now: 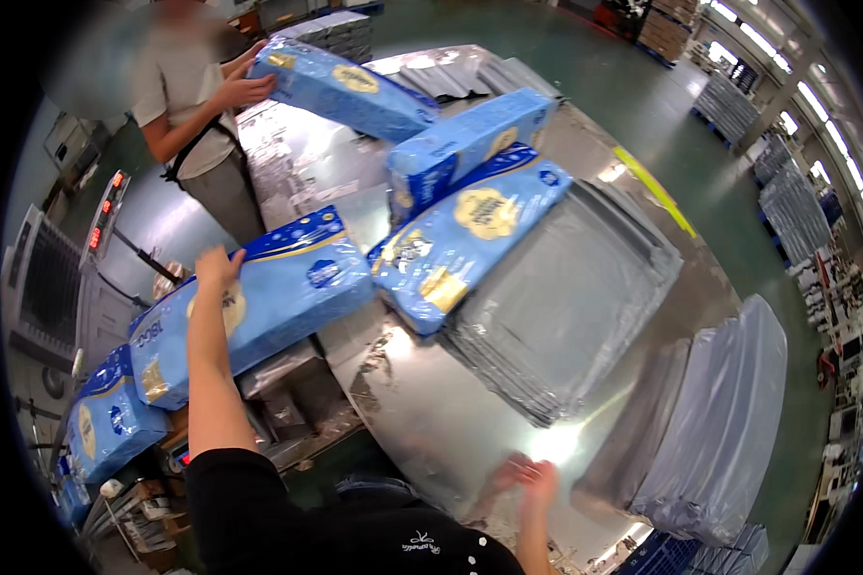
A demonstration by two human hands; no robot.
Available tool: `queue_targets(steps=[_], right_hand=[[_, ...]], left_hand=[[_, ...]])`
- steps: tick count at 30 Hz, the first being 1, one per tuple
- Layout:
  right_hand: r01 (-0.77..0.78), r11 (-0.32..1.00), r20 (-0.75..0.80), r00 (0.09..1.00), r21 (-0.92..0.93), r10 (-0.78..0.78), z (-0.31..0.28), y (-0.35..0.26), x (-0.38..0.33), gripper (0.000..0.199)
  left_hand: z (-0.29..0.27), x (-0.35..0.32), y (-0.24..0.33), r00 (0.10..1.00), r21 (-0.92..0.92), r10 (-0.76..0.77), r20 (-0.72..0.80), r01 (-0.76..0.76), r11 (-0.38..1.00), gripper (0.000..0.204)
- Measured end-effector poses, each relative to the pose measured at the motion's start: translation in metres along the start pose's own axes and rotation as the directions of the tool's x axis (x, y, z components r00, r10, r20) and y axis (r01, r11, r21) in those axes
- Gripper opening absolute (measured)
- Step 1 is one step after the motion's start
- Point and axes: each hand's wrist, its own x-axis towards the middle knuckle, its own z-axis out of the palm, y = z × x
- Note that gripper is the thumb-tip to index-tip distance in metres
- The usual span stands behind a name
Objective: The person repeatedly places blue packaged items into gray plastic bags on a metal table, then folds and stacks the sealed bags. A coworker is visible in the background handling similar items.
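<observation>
My left hand point(219, 268) reaches across a long blue plastic-wrapped pack point(288, 287) with a dark blue band, its fingers bent over the far edge. That pack slants from the lower left up to the metal table point(393, 374). Low on the right, my right hand point(539, 479) hovers over the table's near part, fingers loosely apart and slightly blurred, holding nothing. A second blue pack point(484, 216) lies in front of me beside a stack of grey plastic bags point(566, 297). Another blue pack point(465, 144) stands on its narrow side behind it.
Across the table a co-worker point(197, 105) holds one more blue pack point(345, 86). Further blue packs point(115, 417) queue at the lower left. Folded grey plastic bags point(710, 431) lie at the table's right edge. A red digit display point(105, 211) stands at the left.
</observation>
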Motion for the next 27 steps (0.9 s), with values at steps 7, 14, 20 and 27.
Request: queue_targets(steps=[7, 14, 20, 27], right_hand=[[0.292, 0.827, 0.860, 0.340, -0.481, 0.380, 0.336, 0.122, -0.076, 0.085], [0.730, 0.648, 0.963, 0.270, -0.219, 0.021, 0.365, 0.064, -0.103, 0.093], [0.786, 0.564, 0.818, 0.485, -0.253, -0.310, 0.325, -0.069, -0.096, 0.068], [0.946, 0.225, 0.107, 0.255, -0.235, -0.961, 0.156, -0.201, -0.086, 0.058]], left_hand=[[-0.036, -0.058, 0.017, 0.929, -0.325, 0.205, -0.307, -0.305, 0.895, 0.049], [-0.135, -0.154, 0.058, 0.723, -0.487, 0.153, -0.674, -0.590, 0.644, 0.042], [-0.227, -0.195, 0.125, 0.724, -0.741, -0.157, -0.672, -0.662, 0.115, 0.040], [-0.299, -0.266, 0.280, 0.839, -0.665, -0.166, -0.518, -0.517, -0.539, 0.039]])
